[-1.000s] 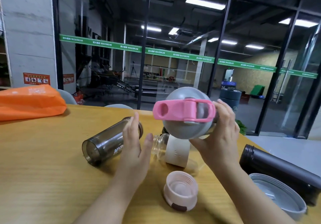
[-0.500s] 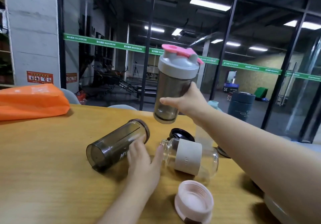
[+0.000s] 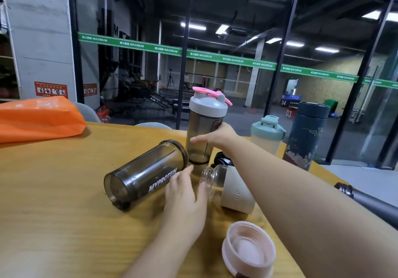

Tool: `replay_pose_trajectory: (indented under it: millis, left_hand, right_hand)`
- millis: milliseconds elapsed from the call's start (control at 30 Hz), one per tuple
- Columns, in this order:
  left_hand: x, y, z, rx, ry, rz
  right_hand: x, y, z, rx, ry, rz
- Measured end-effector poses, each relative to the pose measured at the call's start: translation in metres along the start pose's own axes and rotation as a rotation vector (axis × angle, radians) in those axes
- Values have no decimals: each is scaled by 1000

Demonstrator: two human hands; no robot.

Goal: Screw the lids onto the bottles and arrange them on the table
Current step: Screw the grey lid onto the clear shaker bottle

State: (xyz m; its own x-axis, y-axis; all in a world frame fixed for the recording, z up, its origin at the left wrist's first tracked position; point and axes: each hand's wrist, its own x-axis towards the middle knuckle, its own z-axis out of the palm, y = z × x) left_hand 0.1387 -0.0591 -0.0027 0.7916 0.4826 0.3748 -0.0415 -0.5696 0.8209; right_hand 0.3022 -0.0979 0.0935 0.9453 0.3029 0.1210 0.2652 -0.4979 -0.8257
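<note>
**Capped shaker upright on the surface, uncapped bottles lying around it**

Landmark: the smoky shaker bottle (image 3: 201, 135) with grey lid and pink flip cap (image 3: 210, 97), standing upright toward the far middle of the wooden surface (image 3: 53, 191).

Around it:
- Left and nearer than the landmark: a second smoky shaker (image 3: 144, 174), lidless, on its side, printed MYPROTEIN, open mouth close to the landmark's base.
- Just nearer than the landmark: a clear glass bottle (image 3: 224, 183) with a cream sleeve, on its side, lidless, mouth toward the lying shaker. A black lid (image 3: 221, 159) sits behind it, partly hidden by the right forearm.
- Nearer still, at the near edge: a pale pink screw lid (image 3: 248, 249), threads up, nothing inside.
- Right of the landmark: a frosted bottle with teal lid (image 3: 268, 135), upright, then a tall dark blue flask (image 3: 305, 135), upright, capped.
- Far right: a dark slim bottle (image 3: 370, 202) on its side, mostly cut off.
- Far left: an orange bag (image 3: 36, 118), crinkled plastic.

Grip:
- Right hand (image 3: 217, 137) wraps the landmark's mid-body, fingers curled round its far side; its forearm crosses over the glass bottle.
- Left hand (image 3: 185, 193) lies flat and relaxed between the lying shaker and the glass bottle, fingertips by both, holding nothing.

Contents: both shakers and the glass bottle look empty. The frosted bottle and the flask cannot be read.

Behind the surface, glass walls with a green band.
</note>
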Motion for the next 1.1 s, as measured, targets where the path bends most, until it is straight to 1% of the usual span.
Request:
replay_pose_trajectory:
  millis: [400, 867, 1000, 1100]
  left_hand:
    - [0, 2, -1, 33, -5, 4]
    - [0, 3, 1, 24, 22, 35]
    - [1, 3, 0, -7, 37, 34]
    - [1, 1, 1, -44, 69, 42]
  right_hand:
    - [-4, 0, 5, -122, -82, 89]
    - [-6, 1, 8, -109, -166, 93]
    - [-9, -4, -5, -222, -226, 138]
    - [-9, -2, -23, -339, -209, 155]
